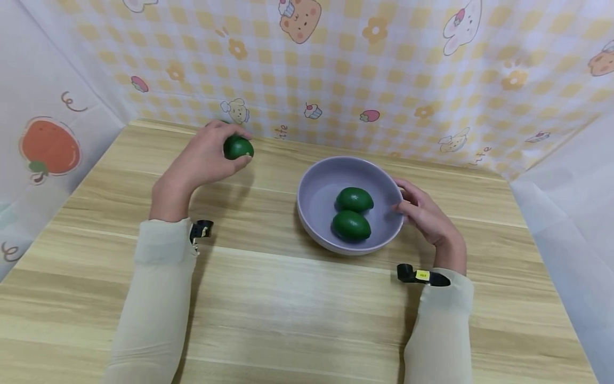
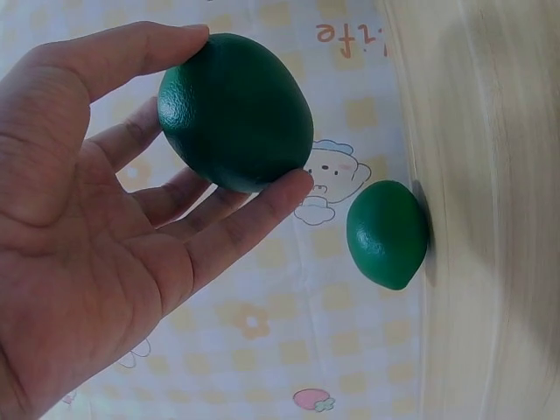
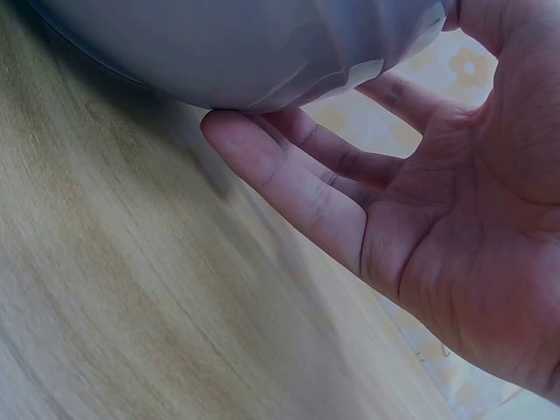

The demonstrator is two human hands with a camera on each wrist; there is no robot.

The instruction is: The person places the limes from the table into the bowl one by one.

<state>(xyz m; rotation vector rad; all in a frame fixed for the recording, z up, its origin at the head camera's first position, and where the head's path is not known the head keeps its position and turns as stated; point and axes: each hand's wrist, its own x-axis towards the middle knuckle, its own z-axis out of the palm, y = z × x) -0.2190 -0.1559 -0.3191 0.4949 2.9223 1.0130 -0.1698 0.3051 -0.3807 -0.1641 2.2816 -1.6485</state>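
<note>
My left hand (image 1: 206,154) pinches a dark green lime (image 2: 236,114) between thumb and fingers, above the back left of the table. A second lime (image 2: 388,234) sits on the tabletop near the patterned cloth in the left wrist view; in the head view my left hand mostly hides it. Two more limes, one (image 1: 354,199) behind the other (image 1: 351,225), lie in a purple-grey bowl (image 1: 316,186) right of centre. At the bowl's right side, my right hand (image 1: 427,213) grips the rim, thumb over the edge and fingers against the outer wall (image 3: 262,52).
The bowl stands on a wood-grain table (image 1: 288,309). A yellow checked cloth (image 1: 336,80) with cartoon prints hangs along the back edge. White sheets close off the left (image 1: 53,80) and right (image 1: 571,202) sides.
</note>
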